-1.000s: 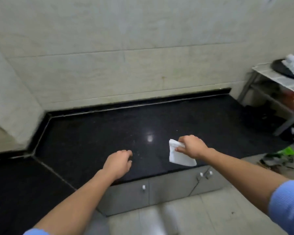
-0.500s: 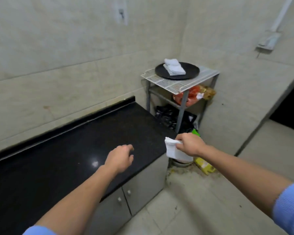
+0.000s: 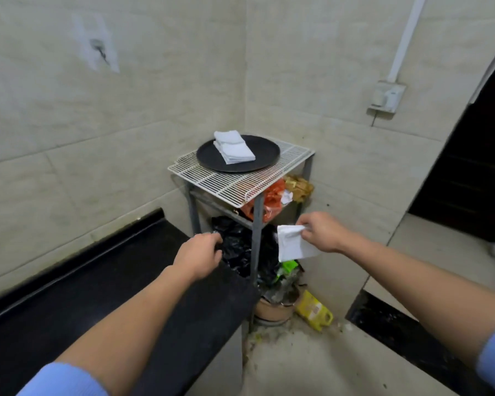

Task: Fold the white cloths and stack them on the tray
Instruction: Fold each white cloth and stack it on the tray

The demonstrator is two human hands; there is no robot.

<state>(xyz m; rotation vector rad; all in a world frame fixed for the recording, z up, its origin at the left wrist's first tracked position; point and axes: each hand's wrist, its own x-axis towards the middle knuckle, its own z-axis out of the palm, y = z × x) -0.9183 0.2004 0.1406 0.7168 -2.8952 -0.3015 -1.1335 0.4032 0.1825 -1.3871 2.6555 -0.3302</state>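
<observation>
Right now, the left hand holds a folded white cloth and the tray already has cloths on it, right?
No, the head view shows the right hand holding the cloth; the left hand holds nothing. The tray does have cloths on it.

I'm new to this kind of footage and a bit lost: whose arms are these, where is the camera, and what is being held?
There is no machine here. These are a person's two bare arms, filmed by one wide-angle camera worn on their head, which looks forward and down. That is why the arms reach in from the bottom of the picture.

The right hand pinches a folded white cloth by its upper edge, in the air. The left hand holds nothing, its fingers loosely curled above the end of the black counter.

Ahead, in the corner, a wire rack carries a round dark tray with a stack of folded cloths on it.
</observation>
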